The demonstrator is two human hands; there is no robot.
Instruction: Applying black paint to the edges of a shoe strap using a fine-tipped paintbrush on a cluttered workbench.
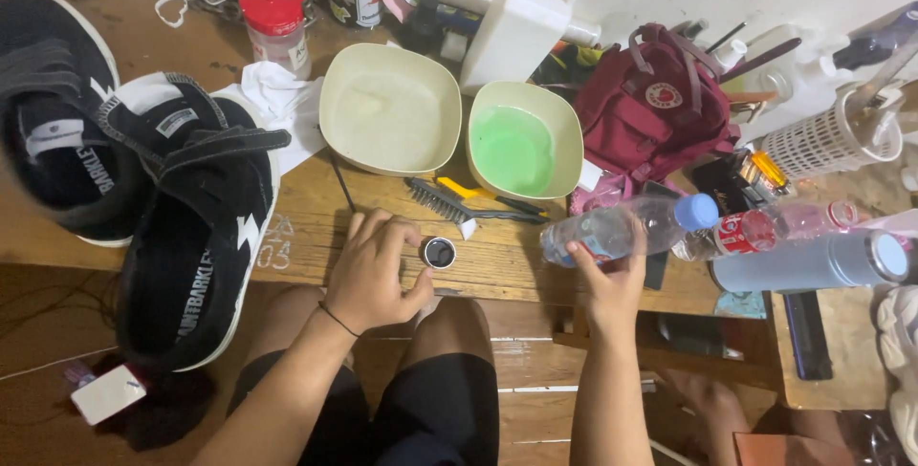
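My left hand (371,270) rests on the wooden table (306,227) and pinches a small round black tin (439,252) between thumb and fingers. My right hand (610,275) grips a clear plastic bottle with a blue cap (626,225), which lies tilted on its side. Just beyond my hands lie a black wire brush (449,206) and a yellow-handled brush (469,189). Behind them stand two pale bowls: one holds cloudy liquid (390,110), the other green liquid (521,144).
Two black sneakers (191,227) lie at the left, one hanging over the table edge. A maroon backpack (650,103), a white jug (516,21), a red-capped jar (275,17), a grey flask (813,260) and a white basket (832,136) crowd the back and right.
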